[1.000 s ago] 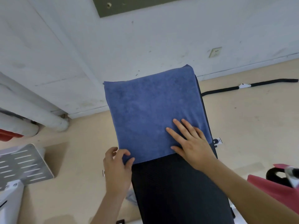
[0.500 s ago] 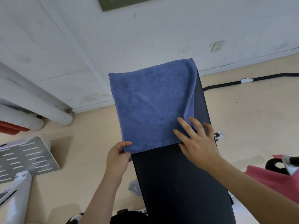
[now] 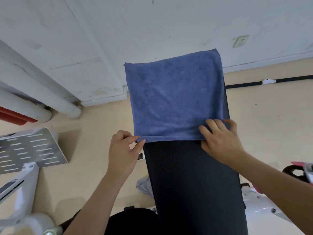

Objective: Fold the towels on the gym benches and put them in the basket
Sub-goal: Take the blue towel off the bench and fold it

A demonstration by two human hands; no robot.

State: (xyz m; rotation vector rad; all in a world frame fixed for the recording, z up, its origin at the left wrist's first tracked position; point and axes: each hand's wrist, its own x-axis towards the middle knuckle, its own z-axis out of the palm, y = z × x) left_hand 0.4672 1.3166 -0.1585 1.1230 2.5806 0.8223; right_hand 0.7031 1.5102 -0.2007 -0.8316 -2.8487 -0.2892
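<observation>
Presently, towel position: the blue terry towel (image 3: 174, 99) lies flat across the far end of the black padded bench (image 3: 194, 180). Its left strip hangs out past the bench's left edge, and its right side runs along the bench's right edge.
Left hand: the left hand (image 3: 122, 153) pinches the towel's near-left corner between thumb and forefinger, just off the bench's left edge.
Right hand: the right hand (image 3: 220, 138) has its fingers bent down onto the near-right corner at the bench's right edge and seems to grip the cloth. Whether the thumb is under it I cannot tell.
Likely step: lifting the near edge to carry it over to the far edge for a fold.
Risk, thin pinch: the left hand holds very little cloth, so the corner could slip free mid-lift and let that side drop.
Risk, overhang: the unsupported left strip may sag or pull the towel off the left edge onto the floor.
Risk, crooked fold: the two grips differ, so one corner may travel further and the edges would not meet.
Risk, dragging: a brisk pull could slide the far edge along the bench.
Basket: none clearly visible.
</observation>
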